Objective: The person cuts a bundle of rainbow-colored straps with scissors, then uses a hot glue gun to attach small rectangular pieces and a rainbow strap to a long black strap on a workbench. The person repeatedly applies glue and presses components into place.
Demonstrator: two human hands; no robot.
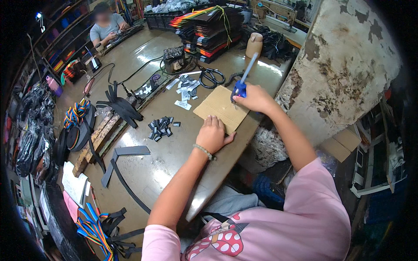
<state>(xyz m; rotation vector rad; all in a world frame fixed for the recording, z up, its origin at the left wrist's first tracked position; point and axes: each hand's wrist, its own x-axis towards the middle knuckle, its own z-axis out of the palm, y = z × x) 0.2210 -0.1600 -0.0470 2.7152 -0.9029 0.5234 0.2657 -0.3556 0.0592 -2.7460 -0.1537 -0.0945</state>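
Pressed flat, fingers together, my left hand [212, 135] rests on the near corner of a brown cardboard square [221, 108] and holds nothing; it only pins the sheet down. That cardboard lies near the right edge of the bench [148, 169], tilted like a diamond, with one corner just over the edge. My right hand [257, 98] is closed around the blue handle of a tool [242, 82], whose pale shaft sticks up and away from me; its tip touches the far right side of the cardboard.

Going from the left edge of the bench: a bundle of striped coloured cords [76, 113] lies beside black straps [121, 106] fanned over wooden slats. Nearer me a long black strap [124, 167] bends across the bare top. Toward the middle sits a heap of small black clips [160, 128], well apart from my left hand. Beyond the cardboard lie white labels [185, 91] and black scissors [210, 76]. At the far edge stands a stack of folded coloured straps [209, 30]. Another person [106, 24] sits at the far left corner.
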